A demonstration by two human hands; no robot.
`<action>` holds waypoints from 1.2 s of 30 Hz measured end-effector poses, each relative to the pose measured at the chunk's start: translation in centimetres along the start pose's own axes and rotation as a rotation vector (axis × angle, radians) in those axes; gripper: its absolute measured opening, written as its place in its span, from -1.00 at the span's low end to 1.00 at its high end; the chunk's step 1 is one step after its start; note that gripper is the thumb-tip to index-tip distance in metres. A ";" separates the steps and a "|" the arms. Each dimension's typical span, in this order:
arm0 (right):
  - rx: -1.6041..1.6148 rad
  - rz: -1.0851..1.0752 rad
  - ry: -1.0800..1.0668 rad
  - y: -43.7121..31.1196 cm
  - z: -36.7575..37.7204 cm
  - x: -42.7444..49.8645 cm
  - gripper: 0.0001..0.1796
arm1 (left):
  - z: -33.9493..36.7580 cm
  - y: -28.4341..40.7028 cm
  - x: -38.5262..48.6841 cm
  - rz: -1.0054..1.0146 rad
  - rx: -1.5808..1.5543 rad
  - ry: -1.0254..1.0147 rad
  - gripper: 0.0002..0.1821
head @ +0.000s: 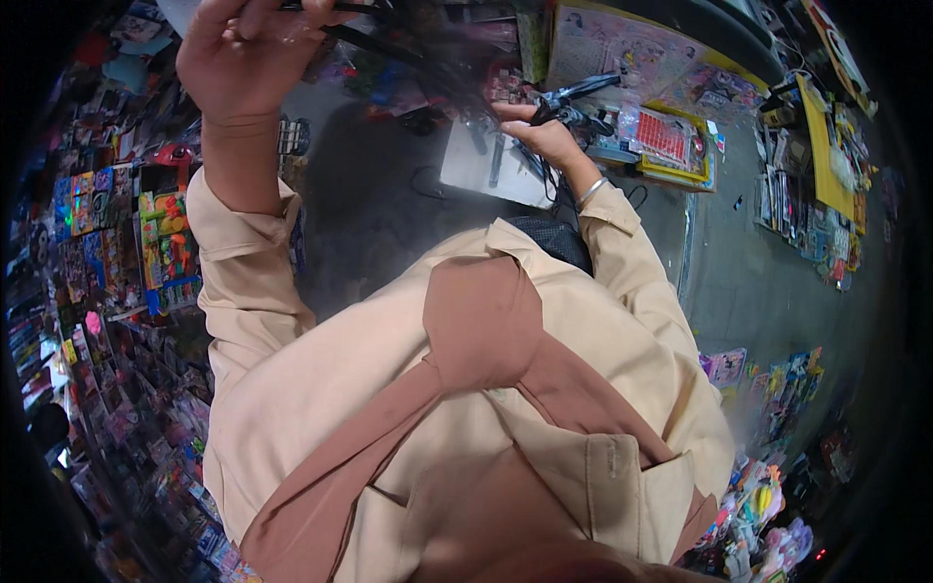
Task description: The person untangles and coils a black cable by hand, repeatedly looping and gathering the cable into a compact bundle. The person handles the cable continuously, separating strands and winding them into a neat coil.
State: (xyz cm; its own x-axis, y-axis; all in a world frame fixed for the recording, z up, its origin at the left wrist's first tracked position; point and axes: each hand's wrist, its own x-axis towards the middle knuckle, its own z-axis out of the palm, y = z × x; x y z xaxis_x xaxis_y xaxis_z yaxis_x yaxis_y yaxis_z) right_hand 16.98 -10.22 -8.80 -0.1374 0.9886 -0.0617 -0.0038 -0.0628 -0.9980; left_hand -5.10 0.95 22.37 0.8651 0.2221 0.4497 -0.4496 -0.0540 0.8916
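My left hand [248,55] is raised at the upper left, its fingers closed around a thin black strap or cable [372,44] that stretches down to the right. Lower and right of centre, my right hand [543,135], with a bangle at the wrist, has thumb and fingers near the far end of that dark strand and beside a dark, shiny bundle [572,109]. Blur and glare hide exactly what the right fingers touch. Below them lies a white board or box lid [466,171] with a dark slim item on it.
Packed shelves of small packaged toys [164,240] line the left side. A red-patterned package [662,137] lies on a yellow-edged box right of my right hand. Further right stands a rack of pens and stationery [780,197]. Plush-like colourful items [762,503] are at lower right.
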 end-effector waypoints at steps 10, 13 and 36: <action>0.227 0.137 0.510 -5.0 -7.9 -4.7 -0.79 | -1.5 0.9 -3.6 -0.356 0.569 -0.132 -0.79; 0.288 0.012 0.595 -10.3 -9.7 -6.5 -0.78 | -1.3 -1.1 -4.6 -0.465 0.766 -0.207 -0.76; 0.104 -0.322 0.241 -30.4 -3.4 -6.5 -0.69 | -4.1 -18.1 -9.2 -0.421 0.727 0.538 -0.27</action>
State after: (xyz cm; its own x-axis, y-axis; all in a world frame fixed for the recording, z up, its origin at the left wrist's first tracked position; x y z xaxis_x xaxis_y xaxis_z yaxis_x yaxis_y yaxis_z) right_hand 21.33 -14.31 21.92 0.1229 0.9631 0.2396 -0.1104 0.2532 -0.9611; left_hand -5.85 3.88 1.83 0.6262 0.7617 0.1663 0.2715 -0.4130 0.8693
